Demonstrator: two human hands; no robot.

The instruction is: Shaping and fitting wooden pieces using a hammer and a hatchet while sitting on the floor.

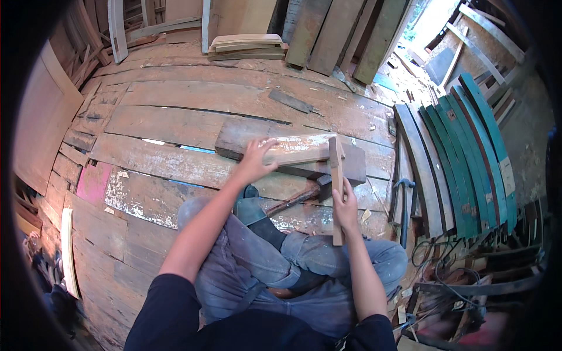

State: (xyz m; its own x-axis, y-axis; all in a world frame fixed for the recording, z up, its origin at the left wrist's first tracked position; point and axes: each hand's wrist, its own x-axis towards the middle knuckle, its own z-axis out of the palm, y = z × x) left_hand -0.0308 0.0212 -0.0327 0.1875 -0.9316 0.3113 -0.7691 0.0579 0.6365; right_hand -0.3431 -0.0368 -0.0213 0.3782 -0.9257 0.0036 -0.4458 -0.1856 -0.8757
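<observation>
A pale, roughly worked piece of wood (301, 148) lies across a thick dark wooden block (237, 136) on the floor ahead of my crossed legs. My left hand (257, 162) grips its left end, thumb and fingers around the edges. In my right hand (346, 206) is a straight light wooden stick (336, 175), whose upper end meets the right end of the pale piece. Whether the two are joined or only touching, I cannot tell. Between the block and my legs lies a tool with a dark head and a brown wooden handle (294, 200).
Green curved wooden slats (462, 158) stand in a row at the right. A claw hammer (404, 210) rests beside them. Planks (345, 35) lean at the back, next to a small stack of boards (246, 47). Gaps run between the floorboards (170, 93). Cables (451, 269) tangle at lower right.
</observation>
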